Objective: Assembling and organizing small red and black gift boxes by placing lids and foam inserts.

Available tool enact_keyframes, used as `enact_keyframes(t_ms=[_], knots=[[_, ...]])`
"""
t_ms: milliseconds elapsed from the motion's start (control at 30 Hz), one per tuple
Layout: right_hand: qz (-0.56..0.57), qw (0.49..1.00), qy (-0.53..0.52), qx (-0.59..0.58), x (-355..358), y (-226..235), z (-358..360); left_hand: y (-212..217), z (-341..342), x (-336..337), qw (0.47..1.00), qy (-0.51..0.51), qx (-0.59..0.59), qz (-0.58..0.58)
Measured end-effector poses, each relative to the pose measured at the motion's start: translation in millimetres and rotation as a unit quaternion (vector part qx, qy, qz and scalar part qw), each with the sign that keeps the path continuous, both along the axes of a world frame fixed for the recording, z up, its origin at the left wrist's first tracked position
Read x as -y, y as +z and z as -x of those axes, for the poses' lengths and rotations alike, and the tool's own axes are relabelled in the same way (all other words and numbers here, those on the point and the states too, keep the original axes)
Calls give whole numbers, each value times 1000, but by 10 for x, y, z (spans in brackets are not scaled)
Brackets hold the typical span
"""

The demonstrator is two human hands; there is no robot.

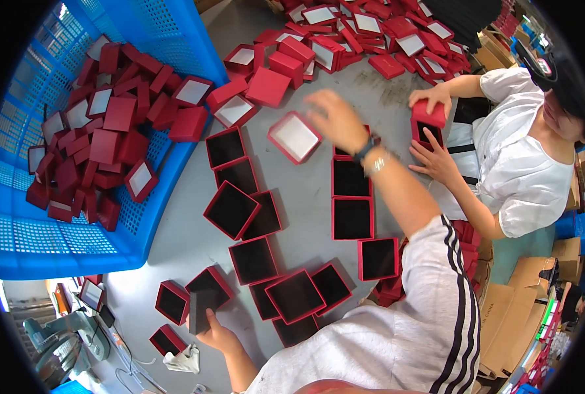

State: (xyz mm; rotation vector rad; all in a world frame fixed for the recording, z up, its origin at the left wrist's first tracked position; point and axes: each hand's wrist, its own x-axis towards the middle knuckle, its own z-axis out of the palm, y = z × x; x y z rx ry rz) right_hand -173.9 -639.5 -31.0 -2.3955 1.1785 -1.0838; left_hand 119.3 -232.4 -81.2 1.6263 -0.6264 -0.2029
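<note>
My left hand (219, 336) is closed around a dark foam pad (203, 310), held in front of an open red box (216, 286) with a black inside. My right hand (335, 117) reaches across the table, blurred by motion. Just left of its fingertips is a red lid (294, 136) with its white inside facing up. Whether the fingers touch that lid, I cannot tell. Below my right wrist stands a column of open red boxes (352, 218) with black insides. More open boxes (232, 210) stand to its left, some stacked askew on others.
A blue plastic crate (75, 253) full of red lids is at the left. Red lids (384, 39) are heaped along the far side. At the right a co-worker's hands (437, 157) hold a red box (427, 121). Near the lower left lies a white cloth (183, 360).
</note>
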Motion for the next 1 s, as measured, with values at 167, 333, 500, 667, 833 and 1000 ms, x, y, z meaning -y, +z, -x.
enact_keyframes(t_ms=[167, 333, 500, 667, 833, 1000], knots=[[-139, 959, -185, -165, 1572, -588, 123, -345, 6, -167, 999, -14, 31, -18], [-136, 941, -213, -225, 1844, -739, -50, -314, 66, -105, 986, -35, 152, -63], [-157, 944, -240, -164, 1841, -564, -123, -297, 61, -71, 988, -35, 133, -64], [-26, 984, -175, -26, 1849, -174, 2, -342, 29, -89, 991, -47, 122, -39], [-97, 983, -90, 126, 1177, 531, 384, -253, 77, -44, 987, -64, 143, -42], [-266, 923, 57, 272, 99, 861, 612, -210, 100, -83, 974, -82, 213, -13]])
